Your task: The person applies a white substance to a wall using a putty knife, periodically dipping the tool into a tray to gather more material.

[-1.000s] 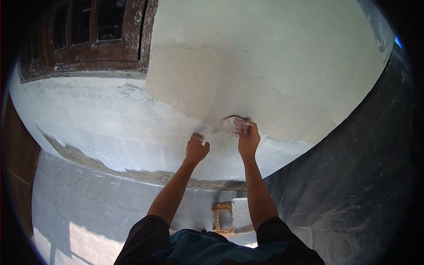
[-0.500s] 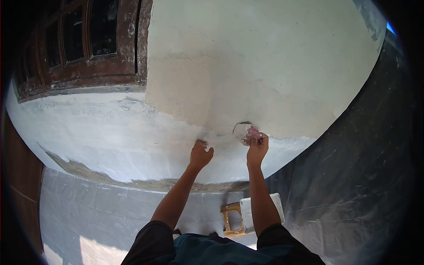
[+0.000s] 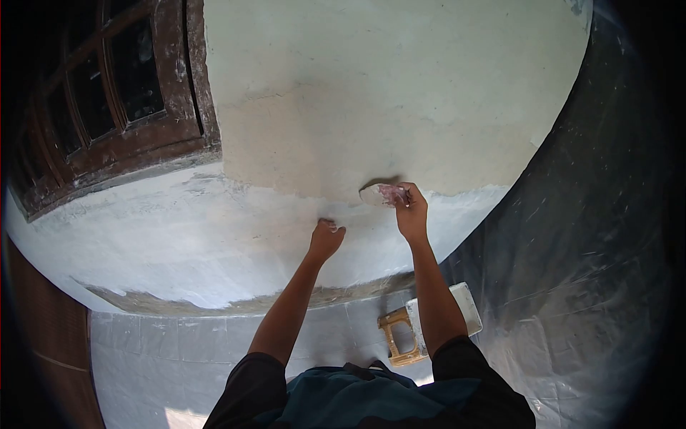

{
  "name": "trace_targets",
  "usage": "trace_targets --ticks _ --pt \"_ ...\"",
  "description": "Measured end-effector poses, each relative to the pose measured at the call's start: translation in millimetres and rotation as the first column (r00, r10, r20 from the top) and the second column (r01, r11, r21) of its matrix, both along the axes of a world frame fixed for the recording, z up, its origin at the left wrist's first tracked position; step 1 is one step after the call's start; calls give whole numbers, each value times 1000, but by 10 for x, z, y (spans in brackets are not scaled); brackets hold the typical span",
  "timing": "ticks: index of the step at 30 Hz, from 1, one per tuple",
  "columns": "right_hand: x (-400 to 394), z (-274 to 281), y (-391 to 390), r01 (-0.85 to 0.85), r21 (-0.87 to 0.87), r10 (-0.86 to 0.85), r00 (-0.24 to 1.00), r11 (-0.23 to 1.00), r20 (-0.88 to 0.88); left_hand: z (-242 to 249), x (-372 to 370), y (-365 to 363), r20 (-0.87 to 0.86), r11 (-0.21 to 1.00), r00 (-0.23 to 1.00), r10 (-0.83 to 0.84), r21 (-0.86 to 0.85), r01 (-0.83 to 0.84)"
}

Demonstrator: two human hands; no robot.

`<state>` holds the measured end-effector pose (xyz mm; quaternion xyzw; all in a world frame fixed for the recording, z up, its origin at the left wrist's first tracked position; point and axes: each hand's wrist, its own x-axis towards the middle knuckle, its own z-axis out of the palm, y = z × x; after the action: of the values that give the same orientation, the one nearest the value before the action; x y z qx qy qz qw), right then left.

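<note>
My right hand (image 3: 412,211) grips a round, flat tool (image 3: 379,194) with whitish and reddish smears on its face. The tool is tilted at the wall (image 3: 286,143), near the line where the beige surface meets the white coat (image 3: 193,243). To its left, my left hand (image 3: 328,238) is held in front of the white coat with its fingers curled in. Something small and whitish shows at those fingers, too small to make out.
A brown wooden window frame (image 3: 171,136) with dark panes fills the upper left. Below my right arm stand a yellowish stool (image 3: 389,343) and a white container (image 3: 466,307). Grey sheeting (image 3: 157,343) covers the floor, and dark sheeting (image 3: 557,272) lies at the right.
My right hand and the flat tool have moved slightly up, and the tool is now tilted more edge-on. The view has turned, so the window and stool appear shifted.
</note>
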<state>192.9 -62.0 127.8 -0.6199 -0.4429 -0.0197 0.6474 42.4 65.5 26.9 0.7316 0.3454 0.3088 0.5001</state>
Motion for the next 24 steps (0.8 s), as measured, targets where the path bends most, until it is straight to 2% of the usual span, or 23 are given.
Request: trace_targets --ticks 1,2,7,12,15,17,19,20,23,24 --pt "16 37 -19 24 12 -24 999 1000 28 1 11 4 12 1000 1000 -1 -3 1" --pt "57 46 -45 38 62 -37 999 997 -32 0 17 1 15 1000 1000 0 -1 0" --pt "115 26 -214 118 107 -109 991 987 -83 -115 62 -4 22 995 999 27 96 -29" --pt "-32 5 -146 -4 11 4 1000 1000 6 -90 71 -25 18 996 999 43 84 -44" --pt "-91 -94 -49 0 -45 1 1000 999 31 -119 77 -26 21 993 998 53 100 -55" --pt "-73 -111 6 -28 -22 28 1000 999 3 -145 80 -15 21 992 998 56 111 -58" --pt "-40 -80 21 145 77 -145 989 986 0 -124 72 -27 6 992 998 64 104 -64" --pt "-13 -56 -10 154 149 -149 988 977 -40 -111 63 -29 6 992 998 67 105 -68" --pt "-77 51 -166 230 134 -231 973 964 -9 -62 78 -53 -2 991 997 78 108 -77" --pt "-113 55 -164 184 123 -193 979 975 65 -55 82 -61 -12 990 996 88 109 -86"
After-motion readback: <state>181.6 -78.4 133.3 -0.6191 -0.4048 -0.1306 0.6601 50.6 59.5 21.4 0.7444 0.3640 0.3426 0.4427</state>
